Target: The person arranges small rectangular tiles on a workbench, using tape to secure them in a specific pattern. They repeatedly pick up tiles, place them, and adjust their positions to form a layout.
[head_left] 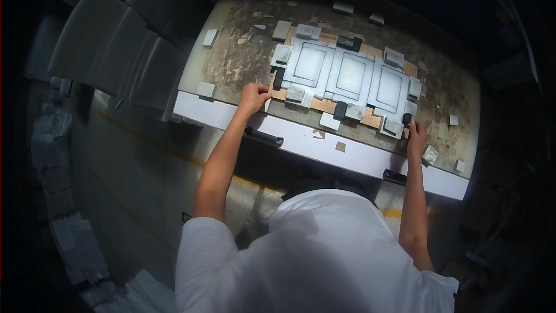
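Note:
Three pale grey panels (354,76), each with a raised rectangular frame, lie side by side on a brown board (323,105) on the worktable. Small grey blocks (394,57) and black blocks (340,109) stand around and over the panels' edges. My left hand (253,98) is closed at the board's near left corner, thumb and fingers pinching its edge. At the near right corner my right hand (416,138) has its fingers closed on the board's edge, beside a black block (407,118). The undersides of both grips are hidden.
The worktable (231,40) has a worn, patchy top and a white front edge with black handles (263,137). Loose white blocks (205,90) and a crumpled scrap (430,155) lie on it. Stacked grey sheets (110,40) stand at the left, above a floor with yellow lines.

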`<move>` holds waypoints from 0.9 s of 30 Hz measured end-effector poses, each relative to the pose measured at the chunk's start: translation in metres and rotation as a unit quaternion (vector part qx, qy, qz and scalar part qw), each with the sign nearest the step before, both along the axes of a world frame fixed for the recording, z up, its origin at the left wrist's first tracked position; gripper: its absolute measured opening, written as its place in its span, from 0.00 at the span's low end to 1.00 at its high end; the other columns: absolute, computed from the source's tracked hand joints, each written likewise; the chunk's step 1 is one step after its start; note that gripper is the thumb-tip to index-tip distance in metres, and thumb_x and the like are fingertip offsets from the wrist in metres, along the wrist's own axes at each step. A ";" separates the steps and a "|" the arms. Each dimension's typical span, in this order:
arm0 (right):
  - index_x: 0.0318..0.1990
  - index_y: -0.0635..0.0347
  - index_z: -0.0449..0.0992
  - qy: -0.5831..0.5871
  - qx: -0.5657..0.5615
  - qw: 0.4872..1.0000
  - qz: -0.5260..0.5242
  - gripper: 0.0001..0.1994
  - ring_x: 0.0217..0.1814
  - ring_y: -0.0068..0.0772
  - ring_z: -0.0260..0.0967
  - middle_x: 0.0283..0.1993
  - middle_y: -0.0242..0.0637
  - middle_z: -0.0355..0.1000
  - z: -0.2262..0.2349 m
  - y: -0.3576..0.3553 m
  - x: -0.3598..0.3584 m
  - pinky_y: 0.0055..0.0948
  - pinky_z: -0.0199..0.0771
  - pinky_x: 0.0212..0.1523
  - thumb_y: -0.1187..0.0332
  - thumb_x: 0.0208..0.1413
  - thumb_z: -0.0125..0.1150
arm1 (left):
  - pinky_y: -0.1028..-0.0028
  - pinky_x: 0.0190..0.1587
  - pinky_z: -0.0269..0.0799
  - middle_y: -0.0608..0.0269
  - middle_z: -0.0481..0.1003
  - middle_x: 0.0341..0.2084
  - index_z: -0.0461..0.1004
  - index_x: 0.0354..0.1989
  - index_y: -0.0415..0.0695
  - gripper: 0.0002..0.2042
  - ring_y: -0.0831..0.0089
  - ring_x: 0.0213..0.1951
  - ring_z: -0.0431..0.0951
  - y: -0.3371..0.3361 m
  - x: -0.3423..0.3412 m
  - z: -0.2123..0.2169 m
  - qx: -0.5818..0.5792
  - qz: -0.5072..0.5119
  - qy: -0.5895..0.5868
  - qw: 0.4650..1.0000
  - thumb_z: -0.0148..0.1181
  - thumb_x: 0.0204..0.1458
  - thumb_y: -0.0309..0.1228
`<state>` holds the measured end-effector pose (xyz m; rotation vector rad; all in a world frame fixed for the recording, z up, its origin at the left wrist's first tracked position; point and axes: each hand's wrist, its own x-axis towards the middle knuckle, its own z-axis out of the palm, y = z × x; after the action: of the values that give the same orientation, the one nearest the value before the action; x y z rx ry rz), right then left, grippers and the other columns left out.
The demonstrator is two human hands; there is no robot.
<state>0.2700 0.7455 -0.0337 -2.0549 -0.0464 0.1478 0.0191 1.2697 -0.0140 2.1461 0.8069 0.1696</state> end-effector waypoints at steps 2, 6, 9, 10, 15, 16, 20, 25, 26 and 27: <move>0.47 0.71 0.76 -0.007 0.005 1.000 -0.004 0.20 0.44 0.32 0.70 0.43 0.43 0.76 0.004 0.005 0.000 0.30 0.69 0.49 0.57 0.63 0.59 | 0.66 0.39 0.77 0.47 0.82 0.32 0.83 0.37 0.37 0.12 0.59 0.33 0.83 -0.001 -0.001 -0.005 -0.038 0.006 -0.008 0.999 0.71 0.42 0.26; 0.47 0.71 0.76 0.012 0.010 1.000 -0.013 0.20 0.44 0.31 0.71 0.43 0.43 0.76 0.011 0.006 -0.004 0.30 0.69 0.49 0.57 0.63 0.59 | 0.65 0.40 0.76 0.50 0.81 0.31 0.82 0.36 0.35 0.14 0.58 0.34 0.81 -0.019 0.001 0.011 0.055 0.004 -0.012 0.998 0.73 0.40 0.26; 0.46 0.71 0.76 0.014 -0.003 0.999 -0.030 0.19 0.44 0.31 0.71 0.42 0.42 0.76 0.006 0.004 -0.002 0.30 0.69 0.49 0.58 0.63 0.59 | 0.64 0.42 0.73 0.52 0.80 0.29 0.82 0.34 0.36 0.14 0.58 0.37 0.77 -0.018 0.003 0.009 0.097 -0.009 -0.025 0.995 0.74 0.37 0.26; 0.46 0.71 0.76 0.010 -0.006 0.999 -0.034 0.19 0.43 0.31 0.70 0.41 0.42 0.76 0.007 0.007 -0.001 0.30 0.69 0.48 0.58 0.63 0.59 | 0.63 0.43 0.73 0.53 0.80 0.29 0.81 0.33 0.36 0.13 0.58 0.37 0.76 -0.019 0.002 0.008 0.105 -0.015 -0.030 0.994 0.74 0.37 0.26; 0.43 0.70 0.76 -0.017 -0.010 1.000 -0.023 0.18 0.40 0.30 0.69 0.38 0.40 0.75 0.013 0.019 -0.002 0.30 0.69 0.45 0.58 0.63 0.59 | 0.63 0.43 0.71 0.54 0.78 0.29 0.81 0.32 0.37 0.12 0.57 0.38 0.74 -0.016 -0.005 0.007 0.091 -0.022 -0.048 0.994 0.73 0.38 0.26; 0.42 0.70 0.76 -0.029 -0.010 0.999 -0.021 0.18 0.40 0.30 0.68 0.37 0.40 0.75 0.010 0.017 -0.002 0.31 0.69 0.45 0.58 0.63 0.59 | 0.64 0.44 0.71 0.54 0.79 0.30 0.81 0.33 0.37 0.12 0.58 0.39 0.75 -0.016 -0.004 0.006 0.078 -0.017 -0.040 0.996 0.72 0.38 0.25; 0.43 0.70 0.76 -0.017 0.017 1.000 -0.010 0.18 0.40 0.29 0.68 0.39 0.39 0.75 0.010 0.013 -0.003 0.30 0.68 0.45 0.59 0.63 0.60 | 0.66 0.45 0.72 0.54 0.79 0.32 0.81 0.37 0.38 0.13 0.58 0.40 0.76 -0.017 -0.003 0.008 0.088 -0.022 -0.023 0.996 0.72 0.41 0.25; 0.46 0.70 0.75 -0.008 0.033 0.999 -0.018 0.17 0.42 0.28 0.68 0.41 0.39 0.74 0.003 0.009 -0.004 0.29 0.68 0.47 0.60 0.63 0.60 | 0.62 0.48 0.72 0.53 0.79 0.36 0.81 0.40 0.38 0.16 0.55 0.43 0.76 -0.001 -0.009 0.012 0.052 -0.088 -0.005 0.995 0.72 0.40 0.28; 0.46 0.70 0.75 -0.005 0.033 0.999 -0.019 0.18 0.42 0.28 0.68 0.41 0.39 0.74 0.002 0.008 -0.004 0.28 0.68 0.47 0.60 0.63 0.60 | 0.62 0.48 0.72 0.53 0.79 0.36 0.80 0.40 0.38 0.17 0.54 0.43 0.76 -0.001 -0.009 0.014 0.042 -0.086 -0.001 0.995 0.73 0.39 0.27; 0.46 0.70 0.75 -0.002 0.033 0.999 -0.018 0.18 0.42 0.28 0.68 0.40 0.39 0.74 0.001 0.008 -0.004 0.28 0.68 0.47 0.60 0.63 0.60 | 0.62 0.48 0.72 0.53 0.79 0.37 0.80 0.40 0.38 0.17 0.54 0.43 0.76 -0.001 -0.009 0.013 0.031 -0.082 0.004 0.996 0.73 0.39 0.26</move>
<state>0.2661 0.7538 -0.0323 -1.9900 -0.0163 0.1171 0.0099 1.2689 -0.0007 2.2623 0.6330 0.1018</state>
